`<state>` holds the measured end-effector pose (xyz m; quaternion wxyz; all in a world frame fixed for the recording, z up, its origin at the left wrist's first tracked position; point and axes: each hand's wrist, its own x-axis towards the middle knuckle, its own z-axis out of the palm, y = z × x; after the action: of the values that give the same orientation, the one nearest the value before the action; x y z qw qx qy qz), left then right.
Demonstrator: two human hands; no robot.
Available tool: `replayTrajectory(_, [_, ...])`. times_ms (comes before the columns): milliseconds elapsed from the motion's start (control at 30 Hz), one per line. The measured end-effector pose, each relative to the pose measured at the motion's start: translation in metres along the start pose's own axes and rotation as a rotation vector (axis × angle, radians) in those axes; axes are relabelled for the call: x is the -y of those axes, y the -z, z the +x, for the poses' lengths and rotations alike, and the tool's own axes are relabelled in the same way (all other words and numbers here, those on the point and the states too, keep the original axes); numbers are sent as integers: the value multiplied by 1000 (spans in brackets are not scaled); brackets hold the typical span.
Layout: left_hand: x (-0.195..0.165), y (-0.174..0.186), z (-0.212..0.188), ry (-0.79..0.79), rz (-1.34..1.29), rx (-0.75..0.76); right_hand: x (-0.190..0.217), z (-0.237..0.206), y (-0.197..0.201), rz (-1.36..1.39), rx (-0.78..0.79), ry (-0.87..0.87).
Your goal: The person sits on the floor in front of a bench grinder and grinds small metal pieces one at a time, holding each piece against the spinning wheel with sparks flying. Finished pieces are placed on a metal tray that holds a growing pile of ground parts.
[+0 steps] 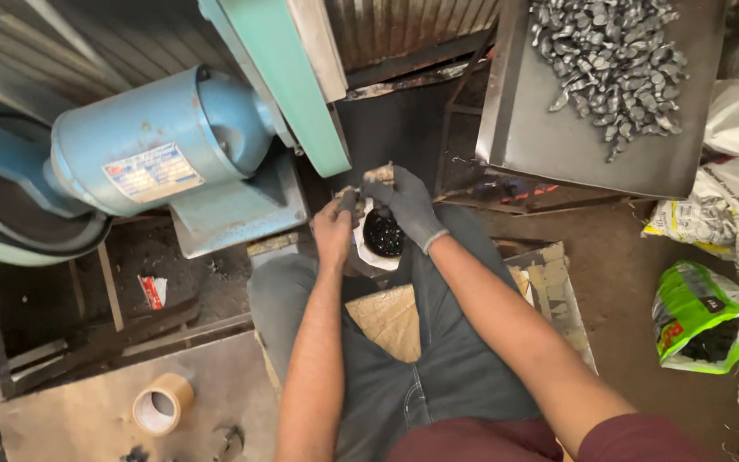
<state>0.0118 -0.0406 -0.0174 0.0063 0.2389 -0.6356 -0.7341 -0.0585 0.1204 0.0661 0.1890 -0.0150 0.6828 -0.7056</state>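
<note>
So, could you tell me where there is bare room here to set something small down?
The lower half of the metal tray is bare, below the heap of metal parts. The grey surface left of the tape roll is free. Between the knees it is crowded: left hand, gloved right hand, dark container.

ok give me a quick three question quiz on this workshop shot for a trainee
1. True or false: the right hand wears a grey glove.
2. Where does the pile of small metal parts lie? A) on the person's lap B) on the metal tray at upper right C) beside the tape roll
3. Fill in: between the knees, both hands meet over a small container of ___ pieces.

Key:
1. True; the left hand looks bare apart from dark fingertips.
2. B.
3. Dark, glossy black.
</note>
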Motion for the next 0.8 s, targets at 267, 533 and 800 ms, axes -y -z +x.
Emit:
replayTrajectory(267, [0, -14, -1, -44, -979, 380, -20, 55, -17, 328, 35, -91])
replayTrajectory(533, [-8, 21, -17, 94, -13, 150, 4, 24, 62, -191, 97, 487])
replayTrajectory(800, [9, 2, -7, -103, 666, 239, 17, 40, 242, -1177, -628, 218])
